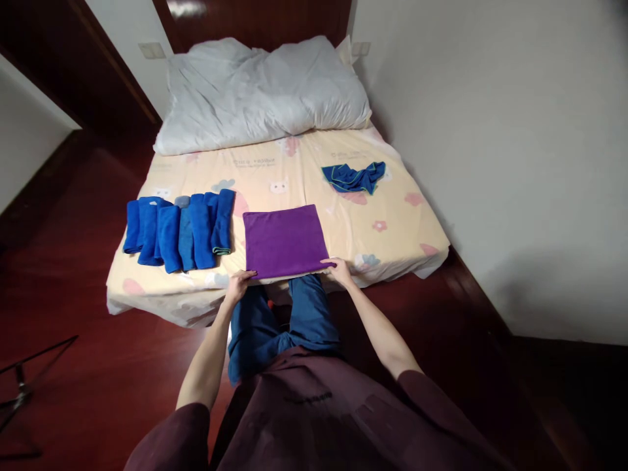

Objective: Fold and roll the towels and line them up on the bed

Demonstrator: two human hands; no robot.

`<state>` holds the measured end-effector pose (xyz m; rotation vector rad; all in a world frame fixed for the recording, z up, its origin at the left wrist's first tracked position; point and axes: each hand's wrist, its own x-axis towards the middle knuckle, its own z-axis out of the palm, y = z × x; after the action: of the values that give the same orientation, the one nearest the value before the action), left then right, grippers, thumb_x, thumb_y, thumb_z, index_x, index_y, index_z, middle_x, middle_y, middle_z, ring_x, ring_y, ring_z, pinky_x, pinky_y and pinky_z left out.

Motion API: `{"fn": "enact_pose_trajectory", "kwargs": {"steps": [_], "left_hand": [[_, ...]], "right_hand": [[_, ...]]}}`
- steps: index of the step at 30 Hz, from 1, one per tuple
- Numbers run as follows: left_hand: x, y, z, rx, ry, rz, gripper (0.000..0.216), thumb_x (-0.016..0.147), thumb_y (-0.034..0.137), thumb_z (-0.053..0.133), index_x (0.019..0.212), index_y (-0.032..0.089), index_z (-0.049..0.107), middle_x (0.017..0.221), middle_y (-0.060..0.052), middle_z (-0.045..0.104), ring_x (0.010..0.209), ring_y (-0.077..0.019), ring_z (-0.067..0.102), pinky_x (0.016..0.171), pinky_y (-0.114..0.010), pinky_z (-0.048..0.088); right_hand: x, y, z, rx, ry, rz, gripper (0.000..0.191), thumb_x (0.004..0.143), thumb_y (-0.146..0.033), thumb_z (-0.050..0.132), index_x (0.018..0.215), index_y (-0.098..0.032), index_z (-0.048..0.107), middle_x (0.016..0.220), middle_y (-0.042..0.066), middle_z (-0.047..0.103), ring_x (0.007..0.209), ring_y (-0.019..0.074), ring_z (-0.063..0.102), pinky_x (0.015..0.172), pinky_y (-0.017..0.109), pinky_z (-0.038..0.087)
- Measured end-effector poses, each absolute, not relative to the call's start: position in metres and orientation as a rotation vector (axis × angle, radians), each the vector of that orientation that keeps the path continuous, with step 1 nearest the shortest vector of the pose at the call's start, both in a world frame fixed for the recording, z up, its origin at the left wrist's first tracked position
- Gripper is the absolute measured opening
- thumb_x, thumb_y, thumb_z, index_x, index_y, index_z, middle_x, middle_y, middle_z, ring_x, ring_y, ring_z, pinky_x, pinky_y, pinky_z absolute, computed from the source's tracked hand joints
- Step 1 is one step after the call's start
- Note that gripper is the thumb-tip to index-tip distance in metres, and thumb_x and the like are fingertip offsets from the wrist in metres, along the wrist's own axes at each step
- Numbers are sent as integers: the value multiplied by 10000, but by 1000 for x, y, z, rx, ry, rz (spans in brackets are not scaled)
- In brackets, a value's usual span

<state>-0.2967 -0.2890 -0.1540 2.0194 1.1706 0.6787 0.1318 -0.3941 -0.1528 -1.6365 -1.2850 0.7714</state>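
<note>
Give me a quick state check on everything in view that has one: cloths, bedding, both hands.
Purple cloth: laid flat, near edge held.
Left hand: gripping its near-left corner.
Right hand: gripping its near-right corner.
Blue cloths: rolled or folded narrow, side by side.
Green-edged blue cloth: crumpled.
Quilt: bunched at the headboard end.
Bedsheet: spread, overhanging the near edge.

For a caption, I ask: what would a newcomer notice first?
Probably the purple cloth, flat at the near edge of the bed, the left hand and right hand at its near corners. Next come the blue towels on its left and the crumpled blue cloth behind, to the right.
</note>
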Motion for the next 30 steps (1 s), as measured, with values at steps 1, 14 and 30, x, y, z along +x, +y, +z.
{"fn": "enact_pose_trajectory", "kwargs": {"steps": [1,14,30], "left_hand": [[-297,-290,-154,1997,1194,682,384,809,163,498,1058,198,788,1148,-101,776,1131,-254,713,1088,-477,547],[-293,-280,-153,1787,1239,732,328,849,293,567,1069,139,755,1174,-145,768,1149,-296,709,1090,-504,535],[-292,-280,-149,1745,1364,686,389,893,478,581,1005,134,722,1002,-138,772,944,-265,706,900,-384,573]], "right_hand": [[133,-394,-152,-1641,-1271,790,472,638,-82,482,941,-194,825,1041,55,814,1026,217,751,1024,403,576],[140,-378,-156,-1647,-1162,1002,389,674,-49,559,946,-148,819,1061,91,810,1031,251,773,1016,418,605],[145,-378,-155,-1647,-1049,917,335,734,-442,745,881,-142,761,806,90,758,779,224,702,768,354,586]]}}
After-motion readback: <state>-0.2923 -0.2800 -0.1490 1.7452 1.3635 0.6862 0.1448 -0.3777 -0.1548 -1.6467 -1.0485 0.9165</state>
